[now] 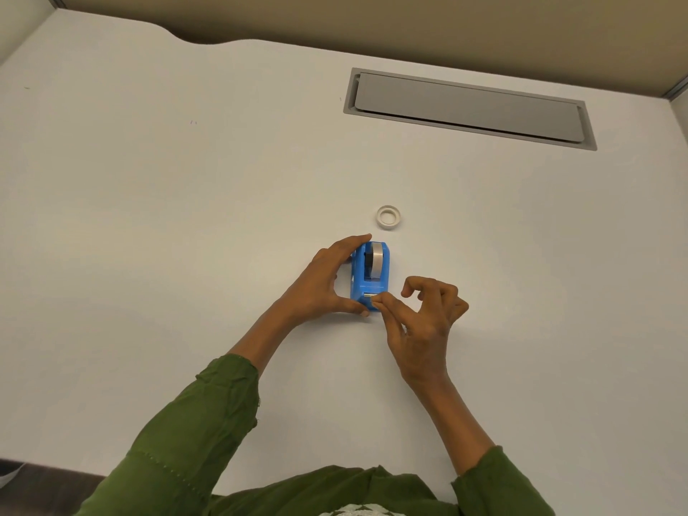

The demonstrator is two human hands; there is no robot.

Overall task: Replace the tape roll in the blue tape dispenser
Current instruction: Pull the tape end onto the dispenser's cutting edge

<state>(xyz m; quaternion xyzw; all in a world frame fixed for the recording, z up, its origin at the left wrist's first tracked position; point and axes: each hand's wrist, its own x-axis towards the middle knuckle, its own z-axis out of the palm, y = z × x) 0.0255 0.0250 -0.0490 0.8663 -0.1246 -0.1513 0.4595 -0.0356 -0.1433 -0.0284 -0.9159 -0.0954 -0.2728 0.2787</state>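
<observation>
The blue tape dispenser (368,279) stands on the white desk (186,217) with a tape roll (376,262) seated in its slot. My left hand (324,283) grips the dispenser from its left side, thumb at the near end and fingers over the far end. My right hand (420,322) pinches thumb and forefinger at the dispenser's near cutter end, where the end of the tape appears to be. A whitish empty tape core (388,217) lies flat on the desk just beyond the dispenser.
A grey cable-tray flap (469,108) is set into the desk at the back right. A beige partition (372,16) borders the desk's far edge. My green sleeves (193,433) cover the near edge.
</observation>
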